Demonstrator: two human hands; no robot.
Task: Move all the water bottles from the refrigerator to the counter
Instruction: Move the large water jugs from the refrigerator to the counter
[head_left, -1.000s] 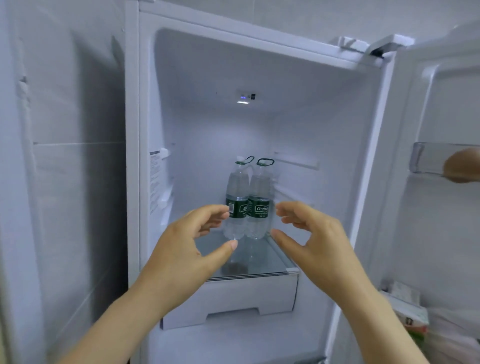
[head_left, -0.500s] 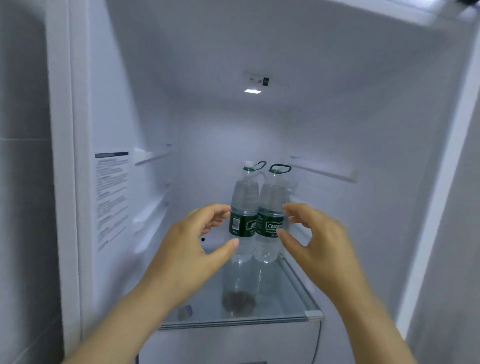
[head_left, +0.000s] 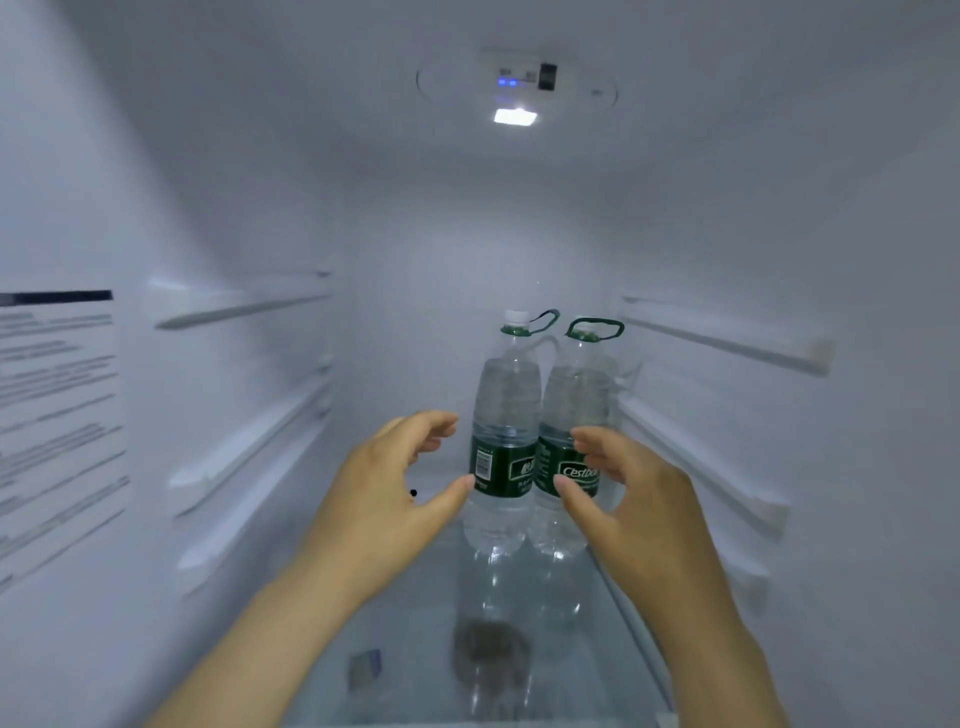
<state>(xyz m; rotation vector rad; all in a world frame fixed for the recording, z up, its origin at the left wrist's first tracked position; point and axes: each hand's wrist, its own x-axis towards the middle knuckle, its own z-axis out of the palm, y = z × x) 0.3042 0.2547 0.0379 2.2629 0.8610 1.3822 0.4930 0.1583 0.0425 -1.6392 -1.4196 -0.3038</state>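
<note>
The right hand (head_left: 639, 499) covered part of the green label on the right bottle (head_left: 576, 395), so the white word there stopped partway. The thumb of the left hand (head_left: 384, 499) lay at the edge of the left bottle (head_left: 506, 405), and it was not clear if it touched. Both arms were cut off by the bottom edge. The sticker (head_left: 57, 415) on the left wall ran off the left edge, and its writing was too blurry to read. A small patch (head_left: 364, 667) on the glass shelf (head_left: 410, 623) was too blurry to make out. So was the dark round spot (head_left: 491, 644) near the front.
</note>
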